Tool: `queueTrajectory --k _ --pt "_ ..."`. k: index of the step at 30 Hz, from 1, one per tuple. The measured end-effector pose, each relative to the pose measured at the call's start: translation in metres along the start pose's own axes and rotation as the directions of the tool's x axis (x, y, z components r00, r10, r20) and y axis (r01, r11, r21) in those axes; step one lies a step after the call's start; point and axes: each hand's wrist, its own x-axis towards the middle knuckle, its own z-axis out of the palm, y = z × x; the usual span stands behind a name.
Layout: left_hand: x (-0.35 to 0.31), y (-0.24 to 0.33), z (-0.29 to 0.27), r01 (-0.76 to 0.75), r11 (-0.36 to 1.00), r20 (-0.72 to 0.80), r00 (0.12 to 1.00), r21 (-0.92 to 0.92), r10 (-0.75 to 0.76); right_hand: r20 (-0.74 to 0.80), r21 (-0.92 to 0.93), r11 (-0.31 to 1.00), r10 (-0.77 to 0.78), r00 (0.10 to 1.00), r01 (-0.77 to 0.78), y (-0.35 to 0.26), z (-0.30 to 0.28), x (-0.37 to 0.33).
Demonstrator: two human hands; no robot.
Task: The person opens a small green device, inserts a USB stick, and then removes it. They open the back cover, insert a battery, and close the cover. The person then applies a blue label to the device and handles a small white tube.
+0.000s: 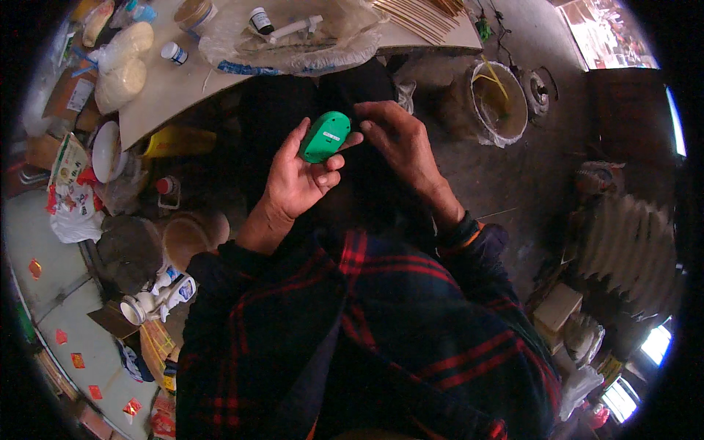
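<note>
Held up over my lap, a green oval plastic device [325, 138] shows a face with a small white label and a few dark holes. My left hand [304, 172] has its fingers and thumb round the edges of it. Just to the right, apart from the device, is my right hand [400, 139], with its thumb and fingers drawn together in a pinch. Whatever those fingertips may hold is too small or too dark to make out.
Ahead stands a pale table [176, 88] with a clear plastic bag [315, 51], a small white bottle [174, 53] and a bundle of thin sticks [422, 18]. A lined bucket [500, 103] is on the floor at right. Containers and bags crowd the left.
</note>
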Motion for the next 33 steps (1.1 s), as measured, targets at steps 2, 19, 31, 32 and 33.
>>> queueTrajectory --k 2,19,31,32,33 --pt "-0.002 -0.002 0.004 -0.016 0.999 -0.017 1.000 0.048 0.017 0.008 0.050 0.998 0.031 0.999 -0.031 -0.002 0.002 0.002" --pt "0.001 -0.009 0.008 -0.206 0.972 -0.035 0.977 0.115 0.211 0.047 0.033 0.998 -0.049 0.998 0.047 -0.020 0.014 -0.001" --pt "-0.001 -0.014 0.017 -0.277 0.934 -0.043 0.955 0.226 0.293 0.067 -0.188 0.962 -0.190 0.979 0.200 -0.029 0.027 -0.002" --pt "0.000 -0.015 0.016 -0.279 0.920 -0.080 0.947 0.275 0.311 0.074 -0.143 0.977 -0.148 0.986 0.157 -0.030 0.028 -0.003" --pt "0.001 -0.017 0.015 -0.278 0.904 -0.116 0.937 0.324 0.330 0.082 -0.098 0.989 -0.105 0.991 0.113 -0.031 0.028 -0.003"
